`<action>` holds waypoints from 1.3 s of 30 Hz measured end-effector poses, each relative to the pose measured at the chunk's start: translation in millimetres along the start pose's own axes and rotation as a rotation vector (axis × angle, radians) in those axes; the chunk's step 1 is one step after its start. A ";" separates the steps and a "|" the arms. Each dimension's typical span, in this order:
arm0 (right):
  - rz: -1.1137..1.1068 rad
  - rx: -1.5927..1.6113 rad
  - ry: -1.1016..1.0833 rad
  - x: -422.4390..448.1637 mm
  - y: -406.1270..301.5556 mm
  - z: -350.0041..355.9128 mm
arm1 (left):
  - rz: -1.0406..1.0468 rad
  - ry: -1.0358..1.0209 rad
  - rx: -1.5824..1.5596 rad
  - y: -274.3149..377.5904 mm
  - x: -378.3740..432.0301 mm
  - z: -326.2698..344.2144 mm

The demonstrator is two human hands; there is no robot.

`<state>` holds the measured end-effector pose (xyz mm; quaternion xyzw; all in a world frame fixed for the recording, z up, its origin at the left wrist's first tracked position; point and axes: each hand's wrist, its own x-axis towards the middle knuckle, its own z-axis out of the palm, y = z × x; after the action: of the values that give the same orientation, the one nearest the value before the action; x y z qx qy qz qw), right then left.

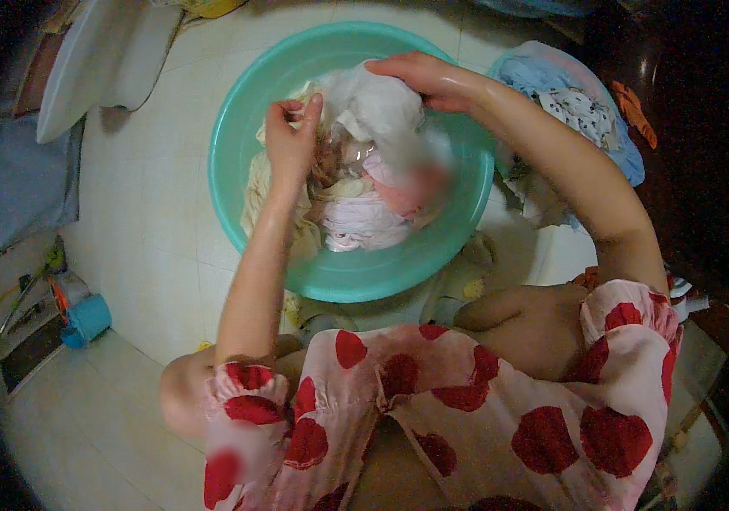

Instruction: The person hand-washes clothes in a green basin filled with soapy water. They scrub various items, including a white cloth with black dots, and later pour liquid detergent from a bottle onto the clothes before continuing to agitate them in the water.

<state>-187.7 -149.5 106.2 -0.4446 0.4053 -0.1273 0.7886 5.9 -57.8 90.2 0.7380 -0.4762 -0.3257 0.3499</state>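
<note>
A turquoise plastic basin (237, 220) stands on the floor before me, holding wet clothes and some water. My right hand (425, 80) grips a bunched white cloth (377, 105) at the basin's far right, thumb on top. At the left, my left hand (293, 137) hovers over the clothes, fingers curled beside a cream cloth (262, 191). Whether anything is between those fingers cannot be made out. Nearer me in the basin lie a pale pink-white cloth (364, 220) and a pink cloth (396, 188), partly blurred.
Right of the basin, a second tub of clothes holds a light blue garment (521, 73) and a black-spotted white cloth (572, 112). A blue container (88, 319) stands at the left. Upper left is a white curved board-like object (109, 57). Pale tiles (154, 211) cover the floor.
</note>
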 end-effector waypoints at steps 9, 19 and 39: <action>-0.114 0.082 -0.004 -1.1 -13.1 13.8 | -0.447 -0.159 -1.195 -19.2 -20.1 25.7; -0.292 -0.167 0.239 5.0 -7.3 -22.5 | -0.048 0.138 -1.218 -40.8 -0.3 -53.1; -0.457 -0.268 -0.087 -4.3 -25.6 11.7 | -0.205 -0.601 -1.784 -37.1 -31.5 -47.1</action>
<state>-177.6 -154.8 132.2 -0.6302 0.2732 -0.2277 0.6902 51.4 -7.6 89.8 0.1217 -0.0544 -0.7753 0.6174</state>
